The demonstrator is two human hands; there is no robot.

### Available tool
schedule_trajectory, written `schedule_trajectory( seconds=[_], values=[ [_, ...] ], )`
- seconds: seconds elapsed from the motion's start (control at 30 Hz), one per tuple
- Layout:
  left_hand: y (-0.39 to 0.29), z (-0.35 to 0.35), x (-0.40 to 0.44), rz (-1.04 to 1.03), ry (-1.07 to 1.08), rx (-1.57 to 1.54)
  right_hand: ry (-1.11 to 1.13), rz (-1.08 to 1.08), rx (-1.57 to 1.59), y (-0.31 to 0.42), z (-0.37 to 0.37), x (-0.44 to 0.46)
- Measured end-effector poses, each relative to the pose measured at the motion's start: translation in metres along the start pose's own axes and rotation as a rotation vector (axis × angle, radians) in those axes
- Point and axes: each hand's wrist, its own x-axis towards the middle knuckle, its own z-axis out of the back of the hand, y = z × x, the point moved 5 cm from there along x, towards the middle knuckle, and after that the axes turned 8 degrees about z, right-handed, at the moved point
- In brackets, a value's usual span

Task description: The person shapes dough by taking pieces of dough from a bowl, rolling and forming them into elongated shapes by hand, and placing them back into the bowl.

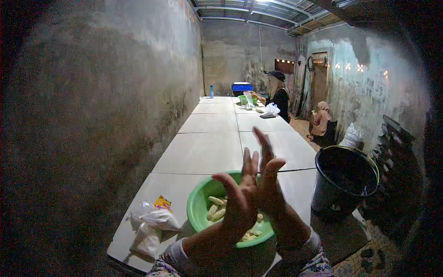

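My left hand (241, 194) and my right hand (270, 182) are raised over a green bowl (198, 208), palms facing and pressed or nearly pressed together. Their fingers stretch upward and apart, and nothing shows between them. Pale, peeled finger-shaped pieces (217, 213) lie inside the bowl, partly hidden behind my hands and wrists. Left of the bowl, clear plastic bags of white powder (148, 237) rest on the table next to a small yellow and red packet (162, 203).
A black bucket (344, 184) stands at the table's right edge. Farther along the white table (207, 147) are a white plastic bag (271, 110), a dark flat object (267, 117), another green bowl (242, 99) and a blue bottle (212, 91). Two people are on the right side.
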Motion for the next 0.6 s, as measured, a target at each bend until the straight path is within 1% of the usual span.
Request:
schedule_trajectory(
  seconds=[0.03,0.07,0.1,0.13,0.17,0.23,0.27,0.3,0.37,0.4,0.43,0.5,0.53,0.57,0.6],
  values=[
    [-0.01,0.004,0.003,-0.026,0.045,-0.094,0.019,0.015,-0.046,0.002,-0.007,-0.004],
    [-0.016,0.007,0.006,-0.089,-0.001,-0.062,0.133,0.065,-0.03,0.007,-0.008,-0.01],
    [-0.023,0.008,0.007,-0.149,-0.05,-0.028,0.129,0.062,-0.024,0.005,-0.009,-0.009],
    [-0.024,0.007,0.009,-0.154,0.022,0.044,0.142,0.23,-0.141,0.01,-0.012,-0.006],
    [-0.023,0.008,0.005,-0.146,0.014,0.05,0.152,0.396,-0.26,0.014,-0.014,-0.004],
    [-0.008,0.01,-0.003,0.08,-0.136,-0.122,0.063,0.448,-0.458,0.004,0.003,0.0],
    [-0.001,0.009,-0.006,0.189,-0.206,-0.214,0.008,0.789,-0.701,0.001,0.01,0.001],
    [0.002,0.005,-0.005,0.189,-0.203,-0.22,0.0,0.155,-0.868,-0.035,0.029,0.01],
    [0.019,0.008,-0.005,0.308,-0.437,-0.398,-0.087,0.092,-0.987,-0.027,0.041,0.016],
    [0.025,0.029,-0.001,0.266,0.158,-0.636,-0.127,0.106,-1.005,-0.029,0.046,0.018],
    [0.022,0.034,0.0,0.264,0.157,-0.634,-0.137,0.129,-0.996,-0.024,0.051,0.02],
    [0.018,0.038,-0.001,0.305,0.147,-0.483,-0.161,0.087,-0.884,-0.018,0.063,0.024],
    [0.013,0.036,-0.004,0.315,0.109,-0.596,-0.151,0.114,-0.756,-0.011,0.069,0.025],
    [0.005,0.017,-0.005,0.315,0.105,-0.596,-0.117,0.146,-0.616,-0.006,0.075,0.026],
    [-0.004,0.0,-0.005,0.299,-0.105,-0.5,-0.016,0.114,-0.544,0.002,0.079,0.025]
  ],
)
